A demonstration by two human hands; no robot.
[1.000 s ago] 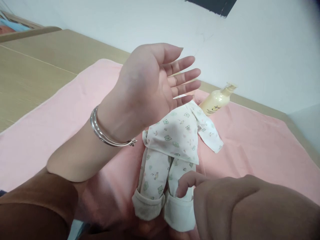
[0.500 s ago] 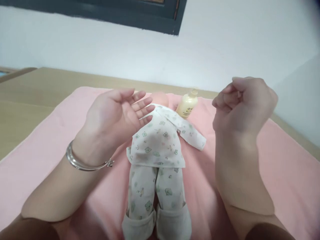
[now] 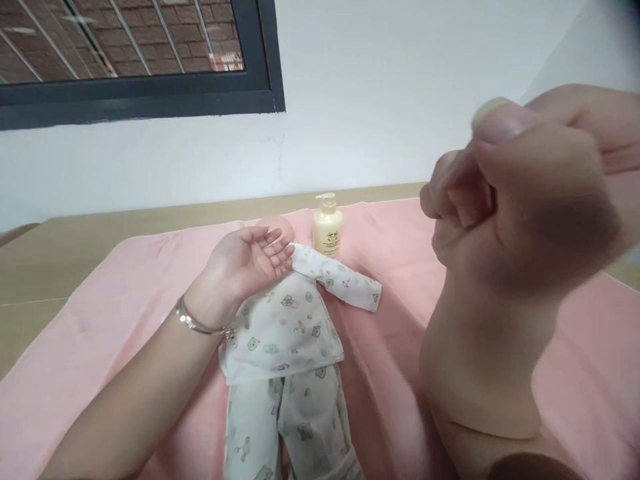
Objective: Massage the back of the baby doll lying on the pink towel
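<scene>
Could rumple the patterned shirt point(image 3: 280, 337) by dropping the left grip point(image 3: 240, 263), open and palm up with nothing visible in it, at the upper part of the shirt. Could also snag fabric on the bracelet point(image 3: 200, 325), close to the shirt's side. Might tip the upright pump bottle point(image 3: 328, 230) through a sideways sweep or a tug on the pink cloth point(image 3: 395, 240), given such a narrow base on soft, creased material, just beside the extended sleeve point(image 3: 350, 283). Could shift shirt and patterned trousers point(image 3: 310, 413) together by pulling that same cloth, laid over the tabletop point(image 3: 135, 223).

Impossible to tell what, if anything, lies inside the right grip point(image 3: 530, 193): clenched, raised well apart from the clothes, blurred and very near the camera. Also unclear at the right edge: whether to count the cut-off skin there as part of that same fist. Hard to make out behind the left fingers: a rounded, skin-toned thing point(image 3: 279, 227), half covered. Only 1 sleeve in plain sight; no view of the other. Cut off at the bottom: the ends of the 2 trouser legs. Too small to read: the bottle's print. Unable to confirm contact between left grip and shirt.
</scene>
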